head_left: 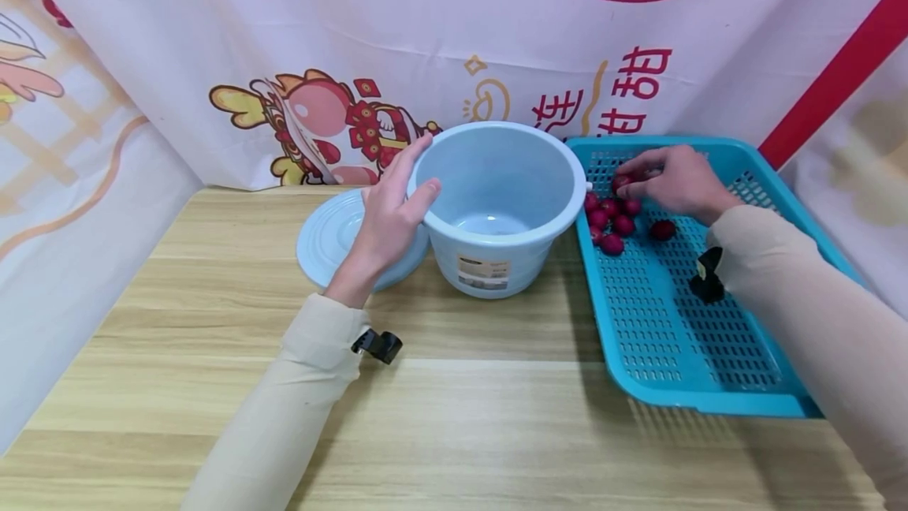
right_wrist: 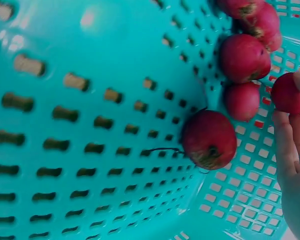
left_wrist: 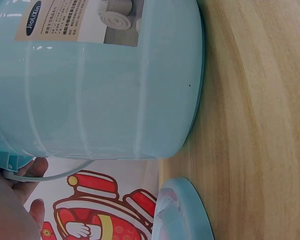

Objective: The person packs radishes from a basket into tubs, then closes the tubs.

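My right hand (head_left: 682,184) is over the ten o'clock part of a turquoise rectangular plastic basket (head_left: 641,286) with slotted walls, its thumb and fingers narrowed around one small round red radish (right_wrist: 288,93); whether that radish touches its neighbours I cannot tell. At seven o'clock from my fingertips a cluster of round dark-red radishes (head_left: 612,244) lies in the basket, and a lone dark-red radish with a thin root (right_wrist: 209,139) sits apart at about four o'clock from my grip. My left hand (head_left: 388,219) rests at the nine o'clock edge of a light-blue round plastic bucket (head_left: 489,259), fingers fairly straight and the thumb spread away from them over the rim; how firmly they press I cannot tell. From the left wrist, a thin pale curved handle (left_wrist: 55,176) shows beside those fingers. The bucket stands upright on a pale wood-grain table (head_left: 489,432), its paper label (head_left: 484,272) at six o'clock, with the basket near it toward four o'clock. A light-blue round plastic lid (head_left: 322,239) lies at about eight o'clock of the bucket, partly hidden below my left hand, and a white cloth with red cartoon print (head_left: 418,38) hangs at twelve o'clock
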### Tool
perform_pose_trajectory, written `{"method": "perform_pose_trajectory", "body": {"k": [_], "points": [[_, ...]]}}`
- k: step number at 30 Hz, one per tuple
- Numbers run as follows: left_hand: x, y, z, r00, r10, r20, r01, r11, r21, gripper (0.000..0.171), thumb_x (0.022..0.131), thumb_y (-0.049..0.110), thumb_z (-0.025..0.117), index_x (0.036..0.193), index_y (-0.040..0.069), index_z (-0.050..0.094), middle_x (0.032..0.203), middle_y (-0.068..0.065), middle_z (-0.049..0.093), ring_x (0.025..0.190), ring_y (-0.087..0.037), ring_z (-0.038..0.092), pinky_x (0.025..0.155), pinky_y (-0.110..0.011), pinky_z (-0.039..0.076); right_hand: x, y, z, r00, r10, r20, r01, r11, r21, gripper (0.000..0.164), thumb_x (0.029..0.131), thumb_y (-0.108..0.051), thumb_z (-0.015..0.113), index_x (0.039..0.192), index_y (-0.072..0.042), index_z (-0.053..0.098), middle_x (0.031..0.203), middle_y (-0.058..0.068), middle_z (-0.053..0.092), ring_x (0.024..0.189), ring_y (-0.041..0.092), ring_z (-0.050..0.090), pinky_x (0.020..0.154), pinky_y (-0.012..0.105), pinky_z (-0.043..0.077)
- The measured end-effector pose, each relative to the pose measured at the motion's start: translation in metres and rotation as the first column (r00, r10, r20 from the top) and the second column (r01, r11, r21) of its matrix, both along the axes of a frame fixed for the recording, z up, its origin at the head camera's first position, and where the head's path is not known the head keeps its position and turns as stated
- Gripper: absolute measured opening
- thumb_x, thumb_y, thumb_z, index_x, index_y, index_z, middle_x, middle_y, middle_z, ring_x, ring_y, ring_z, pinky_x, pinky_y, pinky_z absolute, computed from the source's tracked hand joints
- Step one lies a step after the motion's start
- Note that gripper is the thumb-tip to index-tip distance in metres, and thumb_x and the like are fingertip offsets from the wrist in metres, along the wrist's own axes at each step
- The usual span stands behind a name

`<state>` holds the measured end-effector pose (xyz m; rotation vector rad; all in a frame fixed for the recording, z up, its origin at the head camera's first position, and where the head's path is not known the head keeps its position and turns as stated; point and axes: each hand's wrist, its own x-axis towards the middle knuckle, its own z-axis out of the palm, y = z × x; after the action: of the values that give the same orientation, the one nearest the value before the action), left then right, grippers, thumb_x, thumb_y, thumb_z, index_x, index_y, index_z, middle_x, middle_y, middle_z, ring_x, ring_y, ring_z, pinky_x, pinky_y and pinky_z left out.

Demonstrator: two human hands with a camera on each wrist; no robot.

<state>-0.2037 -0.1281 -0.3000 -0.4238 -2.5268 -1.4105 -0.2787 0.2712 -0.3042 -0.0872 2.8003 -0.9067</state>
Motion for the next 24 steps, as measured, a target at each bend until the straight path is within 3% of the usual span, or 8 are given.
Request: {"method": "perform_pose_trajectory", "body": {"k": [6, 14, 18, 24], "points": [[0.000, 0.001, -0.001, 1.000, -0.002, 0.004, 0.002, 1.000, -0.003, 0.067, 0.102, 0.038, 0.050, 0.167, 0.027, 0.035, 0.174, 0.005, 0.035, 0.158, -0.024, 0.036, 0.116, -0.059, 0.018, 0.004, -0.006, 0.010, 0.998, -0.035, -0.058, 0.029, 0.994, -0.104, 0.059, 0.101, -0.043, 0.069, 0.152, -0.014, 0.059, 0.149, 0.021, 0.062, 0.134, 0.041, 0.055, 0.103, 0.053, 0.053], [0.001, 0.002, -0.001, 1.000, 0.001, 0.001, -0.001, 1.000, -0.005, 0.067, 0.102, 0.038, 0.050, 0.166, 0.026, 0.036, 0.173, 0.003, 0.036, 0.156, -0.026, 0.037, 0.115, -0.059, 0.019, 0.008, -0.020, 0.029, 0.982, -0.105, -0.157, 0.064, 0.968, -0.244, 0.064, 0.095, -0.056, 0.071, 0.150, -0.024, 0.063, 0.151, 0.010, 0.063, 0.134, 0.029, 0.056, 0.082, 0.019, 0.054], [0.001, 0.001, 0.000, 1.000, 0.002, 0.001, -0.002, 1.000, -0.006, 0.067, 0.102, 0.037, 0.050, 0.166, 0.027, 0.036, 0.173, 0.003, 0.036, 0.156, -0.026, 0.037, 0.116, -0.060, 0.019, 0.013, -0.032, 0.038, 0.966, -0.153, -0.208, 0.076, 0.938, -0.338, 0.065, 0.091, -0.059, 0.075, 0.147, -0.029, 0.065, 0.150, 0.004, 0.066, 0.127, 0.020, 0.060, 0.079, 0.016, 0.055], [0.001, 0.000, 0.001, 1.000, 0.003, -0.004, -0.003, 1.000, -0.005, 0.067, 0.102, 0.038, 0.050, 0.166, 0.026, 0.036, 0.173, 0.003, 0.036, 0.157, -0.026, 0.037, 0.116, -0.061, 0.018, 0.022, -0.056, 0.047, 0.937, -0.164, -0.309, 0.011, 0.897, -0.442, 0.057, 0.091, -0.052, 0.079, 0.141, -0.027, 0.070, 0.137, -0.001, 0.073, 0.114, 0.009, 0.064, 0.080, 0.014, 0.055]]}}
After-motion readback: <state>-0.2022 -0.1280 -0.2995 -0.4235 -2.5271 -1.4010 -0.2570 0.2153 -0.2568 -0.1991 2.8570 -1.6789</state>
